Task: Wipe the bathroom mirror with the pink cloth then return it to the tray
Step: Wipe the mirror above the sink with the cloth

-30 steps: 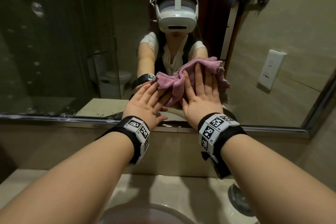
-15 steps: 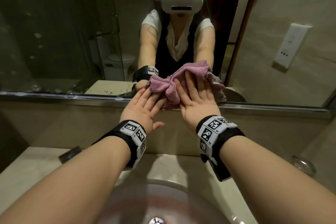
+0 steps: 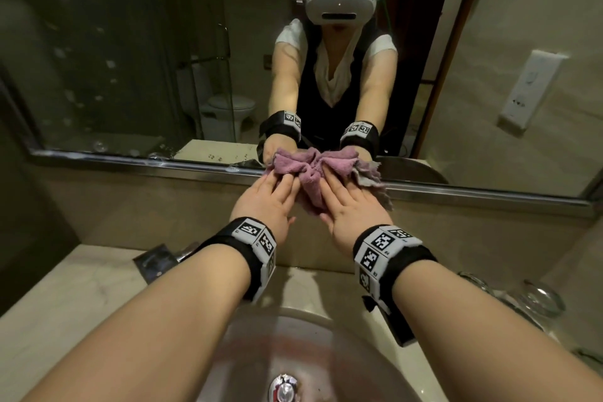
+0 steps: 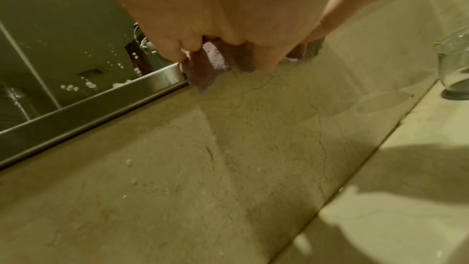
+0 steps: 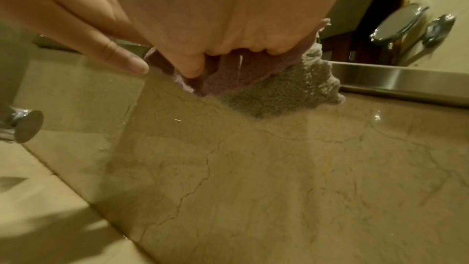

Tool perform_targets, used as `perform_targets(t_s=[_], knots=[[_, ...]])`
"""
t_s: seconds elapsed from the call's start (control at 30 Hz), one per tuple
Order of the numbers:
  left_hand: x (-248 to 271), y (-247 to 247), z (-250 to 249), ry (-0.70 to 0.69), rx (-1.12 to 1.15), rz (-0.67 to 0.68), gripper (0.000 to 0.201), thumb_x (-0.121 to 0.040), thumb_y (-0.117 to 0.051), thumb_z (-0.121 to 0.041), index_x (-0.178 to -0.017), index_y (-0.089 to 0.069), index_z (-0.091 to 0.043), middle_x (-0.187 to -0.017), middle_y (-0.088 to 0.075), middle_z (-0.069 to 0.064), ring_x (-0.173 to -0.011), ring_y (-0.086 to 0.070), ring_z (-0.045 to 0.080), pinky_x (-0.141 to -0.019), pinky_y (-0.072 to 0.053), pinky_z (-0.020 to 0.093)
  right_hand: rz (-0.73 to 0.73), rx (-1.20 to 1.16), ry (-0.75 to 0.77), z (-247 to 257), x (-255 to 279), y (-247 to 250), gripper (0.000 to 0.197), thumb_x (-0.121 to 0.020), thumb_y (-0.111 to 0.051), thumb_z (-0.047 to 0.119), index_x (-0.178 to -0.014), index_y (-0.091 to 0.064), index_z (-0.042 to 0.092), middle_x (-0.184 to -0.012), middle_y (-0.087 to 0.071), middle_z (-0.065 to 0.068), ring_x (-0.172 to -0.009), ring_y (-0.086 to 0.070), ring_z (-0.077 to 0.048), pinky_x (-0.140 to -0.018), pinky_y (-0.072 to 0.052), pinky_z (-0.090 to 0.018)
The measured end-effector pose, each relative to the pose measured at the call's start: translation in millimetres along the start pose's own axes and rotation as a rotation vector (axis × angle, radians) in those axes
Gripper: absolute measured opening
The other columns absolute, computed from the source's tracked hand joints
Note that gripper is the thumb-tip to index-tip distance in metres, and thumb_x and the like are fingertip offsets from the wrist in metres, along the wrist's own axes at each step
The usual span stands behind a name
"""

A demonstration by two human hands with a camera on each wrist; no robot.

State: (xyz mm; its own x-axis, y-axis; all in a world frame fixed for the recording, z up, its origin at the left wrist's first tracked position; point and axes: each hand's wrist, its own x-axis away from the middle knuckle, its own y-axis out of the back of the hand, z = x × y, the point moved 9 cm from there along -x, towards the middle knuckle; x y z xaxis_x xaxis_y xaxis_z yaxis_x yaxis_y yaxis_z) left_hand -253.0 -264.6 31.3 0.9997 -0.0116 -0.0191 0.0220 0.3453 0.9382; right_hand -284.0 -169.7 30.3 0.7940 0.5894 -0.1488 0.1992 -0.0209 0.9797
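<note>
cloth: I see the pink cloth (image 3: pixel 308 170) bunched at centre of the head view, pressed against the bottom strip of the mirror (image 3: pixel 130 59) and spilling over its metal frame (image 3: pixel 489 194) onto the stone wall below. Grey underside flops out on the right edge of the bunch.
left hand: my left hand (image 3: pixel 267 202) sits flat on the left half of the cloth, fingers (image 3: pixel 284 184) straight and extended, pressing it, not curled round it. Left wrist view shows fingertips (image 4: pixel 266 61) pushing cloth (image 4: pixel 208 63) down over the frame (image 4: pixel 88 105).
right hand: right hand (image 3: pixel 350 209) flat on the right half, fingers (image 3: pixel 339 184) straight, pressing. Right wrist view: fingertips (image 5: pixel 193 67) on the cloth (image 5: pixel 233 75), grey flap hanging lower right of them; left hand's finger visible at left of that frame.
hands relation: side by side, near each other, a fold of cloth bulging up between them.
mirror: water droplets along its lower left; reflection of a person in a white headset at top centre.
surface: pale stone surface (image 3: pixel 65 297) across the lower frame, basin (image 3: pixel 293 352) at bottom centre with a metal drain (image 3: pixel 283 388).
glassware: clear glasses (image 3: pixel 538 297) at right edge on the surface.
tray: can't pick it out in any view.
</note>
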Motion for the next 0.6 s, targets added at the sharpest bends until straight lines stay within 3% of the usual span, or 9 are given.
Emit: perform_targets(t_s=[0.2,0.5,0.57,0.6], knots=[[-0.5,-3.7,5.2,0.038,0.085,0.042,0.063,-0.101,-0.022,-0.037,-0.15,0.009,-0.014,-0.16,0.007,0.002,-0.147,0.006,0.021,-0.119,0.003,0.032,0.091,0.005,0.022,2.3,-2.3,-1.5,0.069,-0.099,-0.029,0.041,-0.15,0.012,0.02,-0.157,0.019,0.004,-0.147,0.004,-0.018,-0.118,-0.004,-0.034],[-6.3,-8.7,31.0,-0.038,0.082,0.114,0.062,-0.102,-0.026,-0.033,-0.151,0.009,-0.018,-0.16,0.007,-0.001,-0.147,0.006,0.018,-0.119,0.005,0.03,0.052,0.05,0.076,21.7,-14.2,2.4,0.07,-0.099,-0.03,0.042,-0.149,0.014,0.02,-0.157,0.021,0.004,-0.147,0.008,-0.018,-0.118,-0.003,-0.034],[-4.8,-9.9,42.4,-0.085,0.061,0.152,0.061,-0.102,-0.025,-0.032,-0.151,0.01,-0.019,-0.16,0.008,-0.001,-0.147,0.006,0.018,-0.118,0.005,0.03,0.037,0.055,0.072,32.5,-18.7,4.7,0.073,-0.097,-0.035,0.043,-0.15,0.009,0.019,-0.157,0.019,0.003,-0.147,0.004,-0.019,-0.118,-0.003,-0.034],[-3.7,-10.7,47.1,-0.109,0.061,0.174,0.061,-0.102,-0.025,-0.032,-0.151,0.01,-0.019,-0.16,0.008,-0.001,-0.147,0.006,0.018,-0.118,0.005,0.03,0.015,0.061,0.09,39.5,-21.0,7.4,0.079,-0.093,-0.045,0.046,-0.151,-0.001,0.016,-0.158,0.01,0.002,-0.147,-0.008,-0.022,-0.118,-0.01,-0.036]])
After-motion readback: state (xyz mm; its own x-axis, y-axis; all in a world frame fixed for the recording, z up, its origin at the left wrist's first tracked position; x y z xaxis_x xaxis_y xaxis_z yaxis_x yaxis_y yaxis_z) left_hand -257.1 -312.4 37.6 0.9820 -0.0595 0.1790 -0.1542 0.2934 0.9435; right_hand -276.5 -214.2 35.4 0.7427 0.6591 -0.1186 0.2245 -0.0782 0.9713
